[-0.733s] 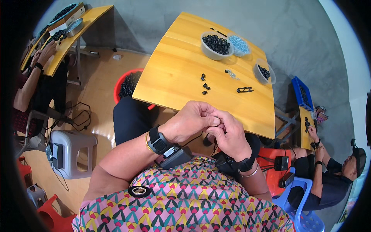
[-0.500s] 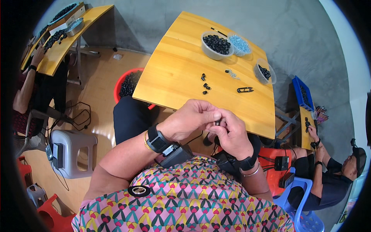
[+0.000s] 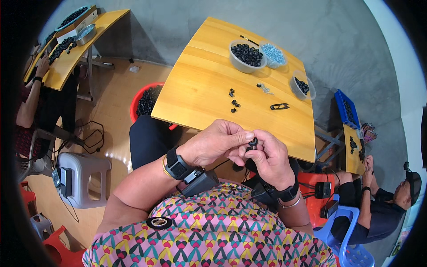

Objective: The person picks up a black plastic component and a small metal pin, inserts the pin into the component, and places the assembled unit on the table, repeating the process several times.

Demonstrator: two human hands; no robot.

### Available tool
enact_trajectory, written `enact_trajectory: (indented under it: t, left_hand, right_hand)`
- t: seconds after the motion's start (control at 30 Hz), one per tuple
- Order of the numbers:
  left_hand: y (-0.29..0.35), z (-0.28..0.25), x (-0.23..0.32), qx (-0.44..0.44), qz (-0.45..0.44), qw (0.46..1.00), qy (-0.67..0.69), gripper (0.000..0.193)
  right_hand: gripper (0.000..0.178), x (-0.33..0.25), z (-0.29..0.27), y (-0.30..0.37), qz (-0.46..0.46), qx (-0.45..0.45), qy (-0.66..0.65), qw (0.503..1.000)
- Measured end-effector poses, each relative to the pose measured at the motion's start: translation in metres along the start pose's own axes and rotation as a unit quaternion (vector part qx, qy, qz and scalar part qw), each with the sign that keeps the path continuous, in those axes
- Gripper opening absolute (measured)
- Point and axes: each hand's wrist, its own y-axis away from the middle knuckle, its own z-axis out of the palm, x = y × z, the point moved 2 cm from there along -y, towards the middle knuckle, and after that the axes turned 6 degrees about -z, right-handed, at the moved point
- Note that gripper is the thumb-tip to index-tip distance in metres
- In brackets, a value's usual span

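Observation:
My left hand and my right hand meet just in front of the wooden table's near edge. Between their fingertips is a small round black plastic part; both hands pinch it, and its underside is partly hidden. Beyond them on the tabletop lie several loose black parts and a little heap of small silvery pieces. Black thread snips rest to the right of these.
At the table's far side stand a bowl of black parts, a bowl of pale blue pieces, a clear tub and a pen. A red bucket is by my left knee. Co-workers sit left and right; a grey stool stands left.
My fingers have shifted and the black part shows more clearly between them. The co-worker on the right has drawn a hand back from that table, bringing both hands together.

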Motion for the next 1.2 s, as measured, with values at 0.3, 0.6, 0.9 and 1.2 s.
enact_trajectory:
  t: [0.3, 0.6, 0.9, 1.2]
  left_hand:
    - [-0.002, -0.002, -0.003, -0.033, -0.008, 0.999, 0.02, 0.027]
    - [-0.001, 0.002, 0.006, 0.01, 0.011, 0.996, -0.085, 0.045]
    - [-0.007, 0.028, 0.0, -0.048, 0.235, 0.936, -0.257, 0.074]
    - [-0.01, 0.03, -0.008, 0.059, 0.342, 0.878, -0.329, 0.05]
  right_hand:
    - [0.031, -0.001, 0.003, 0.001, 0.009, -0.009, -0.014, 1.0]
    - [0.03, 0.002, 0.004, 0.001, 0.018, 0.037, -0.019, 0.999]
    - [0.04, -0.018, 0.011, -0.003, -0.092, 0.057, 0.027, 0.994]
    - [0.034, -0.006, 0.015, 0.001, -0.1, 0.053, 0.007, 0.994]
